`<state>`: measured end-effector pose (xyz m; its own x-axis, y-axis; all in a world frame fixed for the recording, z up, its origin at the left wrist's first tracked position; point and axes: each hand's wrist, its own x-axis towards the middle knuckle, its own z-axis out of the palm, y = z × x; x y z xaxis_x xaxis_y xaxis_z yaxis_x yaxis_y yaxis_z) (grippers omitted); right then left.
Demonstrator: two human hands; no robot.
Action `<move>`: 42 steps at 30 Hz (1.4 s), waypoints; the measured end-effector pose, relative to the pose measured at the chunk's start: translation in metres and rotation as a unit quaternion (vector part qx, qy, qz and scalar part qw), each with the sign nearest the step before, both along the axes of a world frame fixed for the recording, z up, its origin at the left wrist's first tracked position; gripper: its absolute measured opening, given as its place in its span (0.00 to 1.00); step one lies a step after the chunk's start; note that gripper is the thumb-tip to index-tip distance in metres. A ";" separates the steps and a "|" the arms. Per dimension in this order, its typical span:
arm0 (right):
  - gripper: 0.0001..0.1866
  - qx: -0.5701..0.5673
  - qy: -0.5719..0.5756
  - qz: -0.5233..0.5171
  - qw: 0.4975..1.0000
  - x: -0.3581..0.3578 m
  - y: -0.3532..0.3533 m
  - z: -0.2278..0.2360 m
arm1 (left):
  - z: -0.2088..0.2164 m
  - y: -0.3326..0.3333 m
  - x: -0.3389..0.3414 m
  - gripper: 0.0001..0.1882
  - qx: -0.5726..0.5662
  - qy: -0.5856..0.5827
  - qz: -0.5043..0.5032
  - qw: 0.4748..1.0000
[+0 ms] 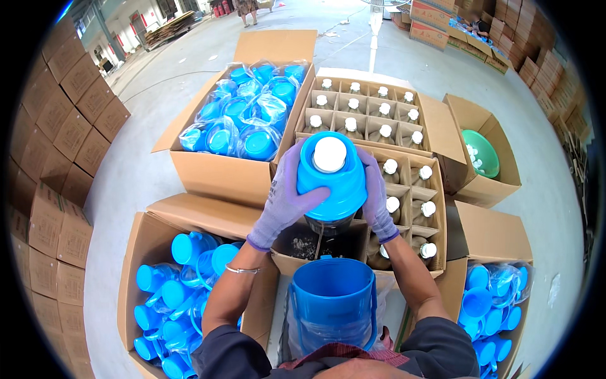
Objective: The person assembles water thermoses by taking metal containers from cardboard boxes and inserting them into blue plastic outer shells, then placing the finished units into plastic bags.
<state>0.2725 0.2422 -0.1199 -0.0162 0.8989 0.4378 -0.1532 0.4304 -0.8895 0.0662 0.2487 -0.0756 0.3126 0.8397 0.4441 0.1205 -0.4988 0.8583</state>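
Blue plastic collar (346,184) sits around one white-capped bottle (329,155) above the divided carton (293,263); left hand (285,197) and right hand (377,201) grip it, fingers closed. This one seems covered, while several bottles (392,205) inside the carton stand bare.

Pale grey floor (139,132); brown cartons (60,107) stacked leftward; white pole (374,44) beyond.

Packing workshop, with carton stacks (50,234) beside a grey floor (145,174)
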 end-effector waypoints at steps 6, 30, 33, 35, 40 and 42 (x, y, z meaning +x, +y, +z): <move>0.30 0.059 -0.022 -0.007 0.998 -0.008 -0.019 -0.015 | -0.008 -0.027 -0.021 0.57 0.033 0.060 -0.018 0.998; 0.24 0.043 -0.251 0.040 0.966 -0.005 0.011 0.142 | 0.062 0.001 -0.050 0.36 -0.036 -0.030 0.057 0.997; 0.22 0.103 -0.218 0.059 0.969 0.009 0.008 0.098 | 0.044 -0.021 -0.043 0.34 -0.099 -0.053 0.032 0.993; 0.24 -0.058 -0.035 0.190 0.979 0.008 0.000 0.065 | 0.026 -0.041 -0.039 0.34 -0.150 -0.082 0.028 0.985; 0.28 -0.103 0.008 0.271 0.957 -0.001 -0.082 0.049 | -0.008 -0.107 -0.045 0.40 -0.213 -0.020 -0.014 0.977; 0.32 -0.358 0.096 0.266 0.890 0.005 -0.101 0.029 | -0.020 -0.132 -0.046 0.42 -0.209 0.025 -0.013 0.977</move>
